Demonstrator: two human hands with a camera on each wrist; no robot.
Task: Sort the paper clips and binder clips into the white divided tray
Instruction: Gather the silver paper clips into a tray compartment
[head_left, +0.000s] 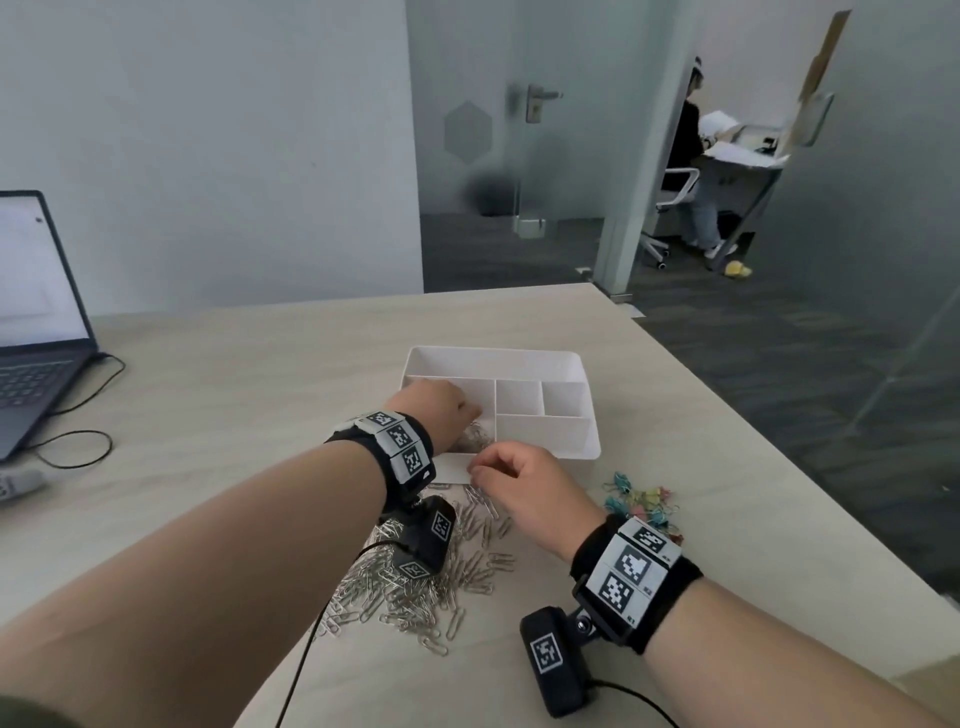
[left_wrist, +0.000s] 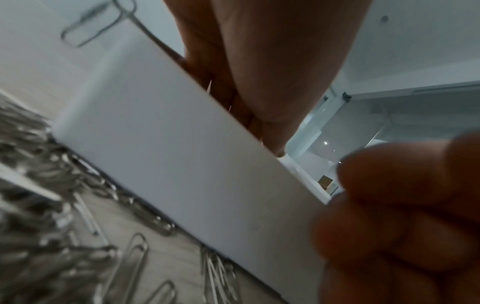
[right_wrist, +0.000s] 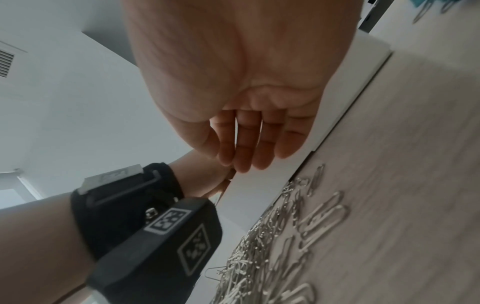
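Note:
The white divided tray (head_left: 493, 352) lies mid-table. My left hand (head_left: 441, 408) reaches into its near-left compartment, fingers bunched downward on a small cluster of silver paper clips (head_left: 474, 437). In the left wrist view those fingers (left_wrist: 259, 61) dip behind the tray wall (left_wrist: 182, 154), with metal glints between them. My right hand (head_left: 519, 483) is at the tray's front edge, and its loosely curled fingers (right_wrist: 246, 133) hold nothing. A big pile of paper clips (head_left: 415, 577) lies in front of the tray. Coloured binder clips (head_left: 644, 504) lie to the right.
An open laptop (head_left: 31, 312) with a black cable (head_left: 78, 415) sits at the far left. The table's right edge (head_left: 753, 441) runs diagonally beside the binder clips. Beyond the glass door a person (head_left: 696, 156) sits at a desk.

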